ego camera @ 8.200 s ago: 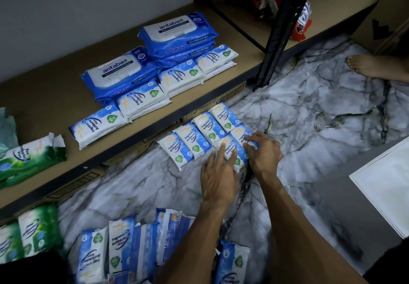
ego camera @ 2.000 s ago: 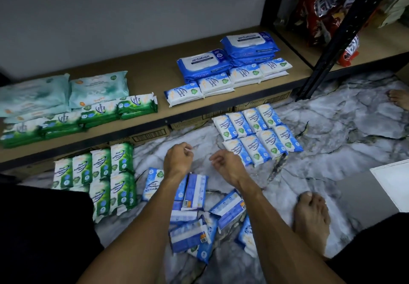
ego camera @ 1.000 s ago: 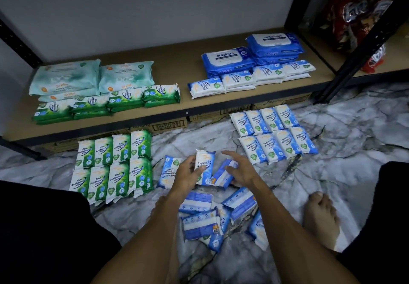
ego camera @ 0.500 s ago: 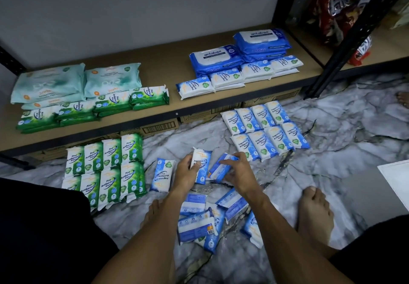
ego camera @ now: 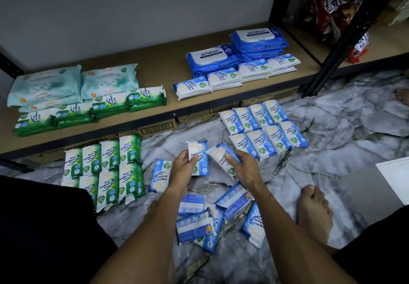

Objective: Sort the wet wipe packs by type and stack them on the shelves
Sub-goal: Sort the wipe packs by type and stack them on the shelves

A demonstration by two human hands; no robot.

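two small blue packs are now being held up off the floor (ego camera: 343, 142), one in each hand, where two seconds ago both hands were hovering empty over the loose pile (ego camera: 194, 224). the left hand (ego camera: 183, 169) is gripping the upright pack (ego camera: 198, 151) by its lower half, thumb lying across the front, fingers curling behind it. the right hand (ego camera: 246, 169) is gripping the tilted pack (ego camera: 218, 154), fingers lying over its lower front, its top corner leaning toward the other pack; i cannot tell whether they are touching. both are showing their printed fronts and reading as the same fragrance-free kind.

that is meaning the sorting is moving on to the last jumble: the loose pile is lying just below the wrists, beside a bare foot (ego camera: 314, 208), several packs face down and overlapping. one more blue pack (ego camera: 160, 175) is lying flat just beside the left hand. the blue rows (ego camera: 265, 128) are sitting up and to the right of the right hand, near but not touching it, and i am guessing these two are heading there. the green rows (ego camera: 106, 168) are lying to the left, well apart from the blue.

up on the shelf (ego camera: 155, 71), green stacks (ego camera: 73, 111) are sitting on the left and blue stacks (ego camera: 223, 77) on the right, with bare board between. many floor packs are still waiting to go up, so the job is looking roughly midway.
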